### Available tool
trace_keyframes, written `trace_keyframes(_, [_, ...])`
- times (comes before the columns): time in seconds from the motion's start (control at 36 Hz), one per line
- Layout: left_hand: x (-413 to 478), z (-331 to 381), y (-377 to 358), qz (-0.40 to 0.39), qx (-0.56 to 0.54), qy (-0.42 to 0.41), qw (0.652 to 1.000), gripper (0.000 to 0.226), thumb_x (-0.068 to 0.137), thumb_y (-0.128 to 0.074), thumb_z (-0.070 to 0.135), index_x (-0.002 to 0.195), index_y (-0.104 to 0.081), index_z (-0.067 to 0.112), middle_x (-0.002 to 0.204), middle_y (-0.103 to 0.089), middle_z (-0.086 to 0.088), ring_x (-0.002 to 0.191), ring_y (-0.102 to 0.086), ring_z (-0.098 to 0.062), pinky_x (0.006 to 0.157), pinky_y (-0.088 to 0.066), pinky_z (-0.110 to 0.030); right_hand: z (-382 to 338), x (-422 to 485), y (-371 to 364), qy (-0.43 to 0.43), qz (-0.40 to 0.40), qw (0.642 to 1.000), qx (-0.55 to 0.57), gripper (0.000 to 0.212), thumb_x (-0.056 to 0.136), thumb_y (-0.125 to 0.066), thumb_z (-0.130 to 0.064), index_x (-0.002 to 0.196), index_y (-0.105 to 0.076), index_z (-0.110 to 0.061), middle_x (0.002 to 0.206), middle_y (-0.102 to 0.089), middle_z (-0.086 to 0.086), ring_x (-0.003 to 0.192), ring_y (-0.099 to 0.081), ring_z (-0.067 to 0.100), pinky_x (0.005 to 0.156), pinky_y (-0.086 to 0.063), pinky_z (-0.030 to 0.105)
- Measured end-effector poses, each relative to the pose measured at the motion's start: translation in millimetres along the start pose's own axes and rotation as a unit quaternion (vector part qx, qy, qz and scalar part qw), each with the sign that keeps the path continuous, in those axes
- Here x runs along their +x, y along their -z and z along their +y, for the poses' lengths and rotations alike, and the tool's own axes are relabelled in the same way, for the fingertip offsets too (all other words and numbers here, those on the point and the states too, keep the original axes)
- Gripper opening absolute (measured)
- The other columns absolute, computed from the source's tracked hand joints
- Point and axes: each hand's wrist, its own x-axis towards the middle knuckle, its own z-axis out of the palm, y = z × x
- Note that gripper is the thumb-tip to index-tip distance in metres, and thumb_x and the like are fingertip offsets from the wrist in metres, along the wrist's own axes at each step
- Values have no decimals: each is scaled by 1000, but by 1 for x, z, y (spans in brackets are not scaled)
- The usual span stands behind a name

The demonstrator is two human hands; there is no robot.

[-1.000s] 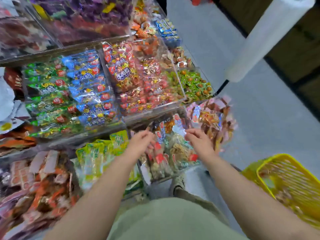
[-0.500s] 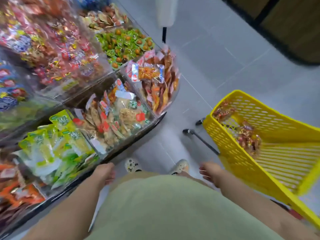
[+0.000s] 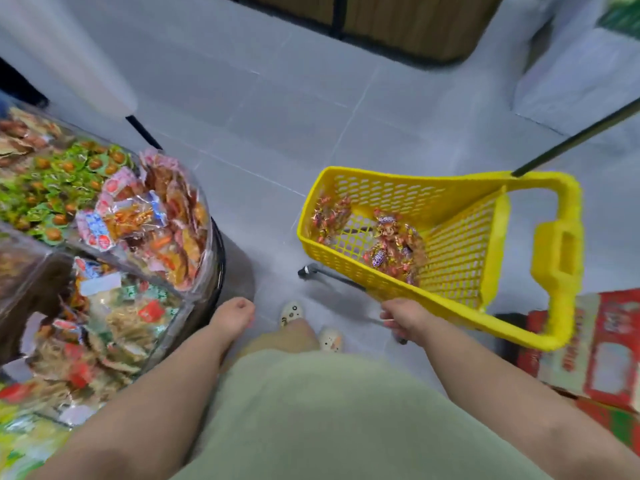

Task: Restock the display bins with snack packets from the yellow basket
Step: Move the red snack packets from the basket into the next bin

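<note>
The left hand [image 3: 232, 312] hangs low beside the display, fingers loosely curled, with nothing in it. The right hand [image 3: 405, 318] is down by the near edge of the yellow basket [image 3: 450, 199], fingers bent around what looks like a thin grey metal bar [image 3: 332, 277] running under the basket; the grip is partly hidden, so I cannot tell how firmly it is clenched. The basket sits tilted over the grey tiled floor [image 3: 277, 109], its handle end to the right. Inside it lie two small heaps of shiny red-and-gold snack packets [image 3: 394, 251], one against the far left corner, the larger near the middle. To the left stand the clear display bins [image 3: 204, 216], their compartments full: orange and red packets [image 3: 166, 216] nearest the basket, green packets [image 3: 52, 181] behind them, pale noodle-like packets [image 3: 131, 320] in the lower one. Red cartons [image 3: 602, 348] are stacked on the floor at the right, just beyond the basket's handle. Two pale shoes [image 3: 292, 311] show between the hands.
</note>
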Motion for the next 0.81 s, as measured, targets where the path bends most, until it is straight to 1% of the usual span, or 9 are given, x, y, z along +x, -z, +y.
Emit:
trace_keyframes(0.08, [10,30,-6,-6,4,-3,1000,29,94,-48,11,65,-51,14,74,-57,-14,69,-54,-23,68,-38,-30,-12,2,11,20,9,998,50,16,93,-49,-16,77,-52,-16,68,-53,-1,58,-51,9,49,-35,22])
trace_keyframes(0.17, [24,59,-11,-19,-21,10,1000,28,95,-46,9,68,-47,16,68,-51,-6,57,-47,-19,55,-34,-26,-36,5,24,57,9,992,112,25,92,-44,-10,68,-47,-15,51,-46,-5,37,-41,1,35,-28,15])
trace_keyframes(0.28, [51,99,-13,-30,-34,22,999,21,95,-47,10,75,-50,15,70,-53,-6,57,-48,-18,54,-35,-24,-69,18,42,47,34,988,143,15,96,-46,-14,95,-60,-9,79,-55,3,67,-51,12,59,-42,23])
trace_keyframes(0.42, [93,153,-10,-34,-30,13,999,26,93,-45,8,69,-45,16,65,-49,-5,56,-45,-17,53,-32,-24,-101,47,58,6,45,985,166,18,94,-46,-9,77,-54,-13,72,-52,2,59,-46,10,53,-34,22])
trace_keyframes(0.53, [125,195,-5,-31,20,1,999,28,91,-46,9,63,-48,14,63,-50,-6,60,-46,-21,62,-37,-27,-123,74,65,-23,75,981,177,17,95,-43,-11,82,-54,-11,71,-51,2,58,-46,10,52,-37,22])
trace_keyframes(0.61, [151,226,-1,-27,81,-19,996,25,88,-50,17,63,-51,15,68,-53,-6,74,-50,-20,62,-33,-28,-139,97,66,-24,90,979,181,15,95,-47,-15,85,-56,-10,72,-54,3,67,-51,15,77,-52,40])
trace_keyframes(0.69, [178,252,-4,-18,70,-7,997,19,84,-59,23,90,-65,6,91,-64,-17,90,-59,-28,72,-39,-30,-153,123,64,-30,92,983,157,13,92,-49,-16,93,-61,-12,76,-57,3,75,-52,18,76,-48,39])
trace_keyframes(0.75, [196,261,-10,-14,65,5,998,39,89,-61,19,123,-56,1,113,-64,-18,107,-59,-30,83,-41,-29,-164,140,56,-38,80,981,174,10,92,-52,-15,93,-62,-16,86,-62,5,86,-58,19,86,-50,38])
trace_keyframes(0.81, [212,260,-19,-36,79,9,996,51,92,-60,19,136,-43,1,125,-59,-18,114,-56,-28,84,-39,-25,-175,161,45,-37,71,982,171,12,92,-50,-13,92,-62,-12,86,-62,7,89,-59,22,91,-49,42])
